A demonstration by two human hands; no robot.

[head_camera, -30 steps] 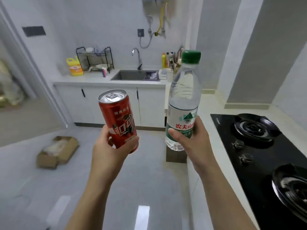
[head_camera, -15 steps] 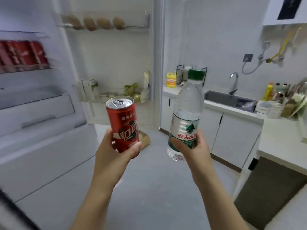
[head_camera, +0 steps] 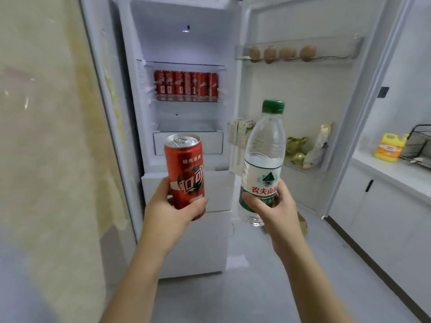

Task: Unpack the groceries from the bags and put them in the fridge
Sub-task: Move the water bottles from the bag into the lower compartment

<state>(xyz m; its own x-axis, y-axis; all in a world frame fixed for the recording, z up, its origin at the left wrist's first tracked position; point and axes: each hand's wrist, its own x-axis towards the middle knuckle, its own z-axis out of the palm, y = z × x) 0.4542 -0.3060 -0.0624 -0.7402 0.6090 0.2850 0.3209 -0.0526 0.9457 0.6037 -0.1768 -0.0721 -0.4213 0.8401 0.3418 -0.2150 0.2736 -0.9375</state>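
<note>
The left hand [head_camera: 172,213] is wrapped round the lower part of a red can [head_camera: 185,173], thumb laid across its front, and carries it upright with the pull-tab top showing. The right hand [head_camera: 272,206] grips a water bottle [head_camera: 263,155] low on its label, thumb across the near side and fingers curled behind, with the green cap up. Both are held out at about chest height, side by side but apart, one item to a hand, which I take as saving a trip between bags and fridge. Holding each near its base leaves the upper part free, which should make it easier to slide them onto a shelf.

Straight ahead stands the open fridge [head_camera: 177,17], well short of arm's reach as I judge it. On a middle shelf sits a row of red cans [head_camera: 185,83] of the same kind, so the can in hand likely belongs there. Below it is a white drawer [head_camera: 187,143]. The door [head_camera: 303,101] hangs open to the right; its top rack holds eggs [head_camera: 282,53], and a lower rack holds small cartons [head_camera: 240,134] and gold-wrapped packets [head_camera: 296,148], with room beside them that might suit the tall bottle. Off to the right, a tabletop [head_camera: 391,173] carries a yellow detergent bottle [head_camera: 389,148] and a wire rack [head_camera: 419,141].
</note>
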